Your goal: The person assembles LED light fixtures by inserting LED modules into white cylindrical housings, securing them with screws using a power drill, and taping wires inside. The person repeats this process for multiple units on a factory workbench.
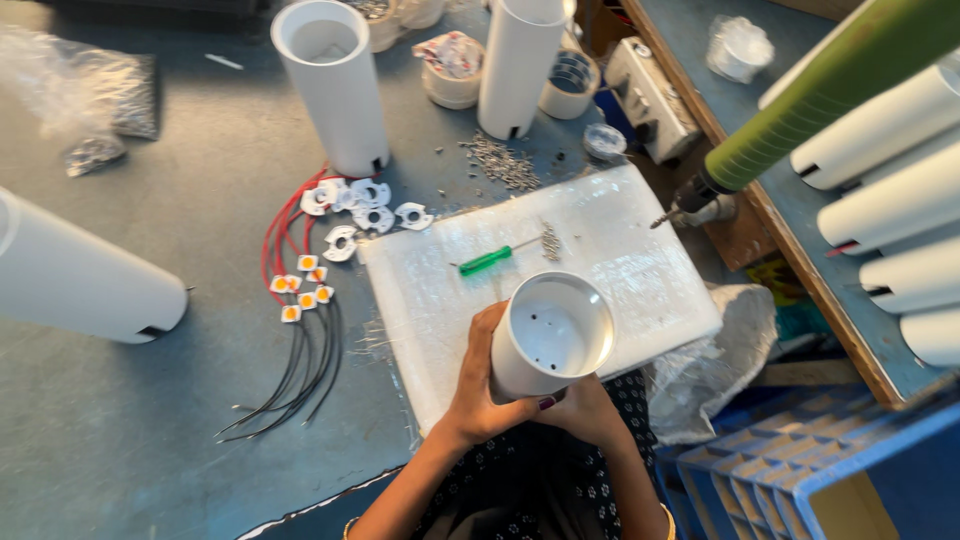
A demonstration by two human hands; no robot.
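Observation:
My left hand (478, 385) and my right hand (585, 410) both grip a white cylindrical tube housing (550, 335), held upright with its open end toward the camera. Small holes show in its inner base. It sits over the near edge of a white foam pad (620, 250). On that pad lies a green-handled screwdriver (487, 261) beside a small cluster of screws (550, 243).
Other white tubes stand at the back (335, 85), (520, 65) and one lies at left (80, 280). Wired small orange square parts (300, 285) and white brackets (365, 210) lie left of the pad. A green-handled drill (800, 110) hangs at right above a rack of tubes (900, 200).

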